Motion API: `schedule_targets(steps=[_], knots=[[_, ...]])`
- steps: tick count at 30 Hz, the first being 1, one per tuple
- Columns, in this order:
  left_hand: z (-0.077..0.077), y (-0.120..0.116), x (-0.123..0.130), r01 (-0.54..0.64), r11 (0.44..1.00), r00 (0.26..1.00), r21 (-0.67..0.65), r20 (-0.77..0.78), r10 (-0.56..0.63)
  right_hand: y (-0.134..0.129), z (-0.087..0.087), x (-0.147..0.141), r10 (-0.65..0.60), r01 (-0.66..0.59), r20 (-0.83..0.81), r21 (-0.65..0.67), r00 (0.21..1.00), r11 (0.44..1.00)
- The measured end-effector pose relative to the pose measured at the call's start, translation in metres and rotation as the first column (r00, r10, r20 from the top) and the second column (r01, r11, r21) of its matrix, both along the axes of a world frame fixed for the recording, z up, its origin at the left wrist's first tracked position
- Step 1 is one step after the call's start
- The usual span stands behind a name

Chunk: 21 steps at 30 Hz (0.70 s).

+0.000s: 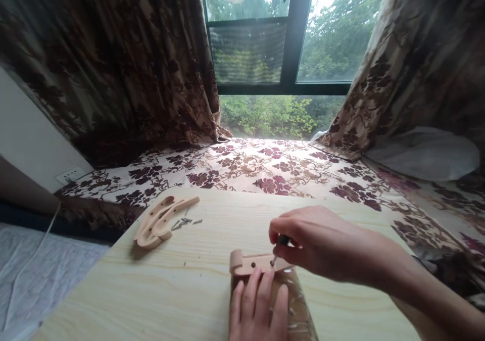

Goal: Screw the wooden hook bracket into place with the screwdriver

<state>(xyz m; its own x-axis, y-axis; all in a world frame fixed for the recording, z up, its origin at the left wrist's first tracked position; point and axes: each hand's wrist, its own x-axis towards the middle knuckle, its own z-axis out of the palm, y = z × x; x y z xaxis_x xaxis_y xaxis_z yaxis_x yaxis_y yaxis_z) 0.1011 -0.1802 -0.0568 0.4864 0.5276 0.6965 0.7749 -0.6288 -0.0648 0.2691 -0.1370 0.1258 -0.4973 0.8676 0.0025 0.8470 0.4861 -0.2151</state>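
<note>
My left hand (pixel 259 305) lies with fingers stretched and slightly spread. Its fingertips press against the edge of a light wooden piece (pixel 244 266), which has dark holes and a rounded left end. Under the hand is a brown block or box (pixel 297 305) with a shiny, tape-like surface; the hand hides part of it. In the closed fingers of my right hand (pixel 308 237) is a small screwdriver (pixel 283 239) with a dark handle. Its thin shaft points down into the right-hand hole of the wooden piece. My right hand hides that piece's right end.
Curved wooden pieces (pixel 155 222) rest at the table's far left, beside several loose screws (pixel 182 223). The pale wooden table (pixel 182 290) meets a flower-patterned window-seat cover (pixel 242 169). Curtains (pixel 159 68) flank the window, and a white cushion-like thing (pixel 424 154) lies at right.
</note>
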Motion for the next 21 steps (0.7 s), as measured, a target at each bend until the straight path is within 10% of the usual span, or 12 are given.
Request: schedule_targets(steps=[6, 15, 21], knots=[[0.001, 0.010, -0.010, 0.111, 0.991, 0.985, 0.081, -0.140, -0.099, 0.006, 0.020, -0.023, 0.124, -0.123, 0.251, -0.021, 0.960, 0.992], [0.005, 0.002, -0.003, 0.065, 0.997, 0.993, -0.039, -0.091, -0.069, 0.009, -0.006, -0.014, -0.127, 0.097, 0.194, 0.155, 0.973, 0.983], [0.012, 0.002, -0.006, 0.086, 0.994, 0.989, -0.064, -0.119, -0.093, 0.002, 0.019, -0.014, 0.088, -0.094, 0.187, 0.024, 0.979, 0.995]])
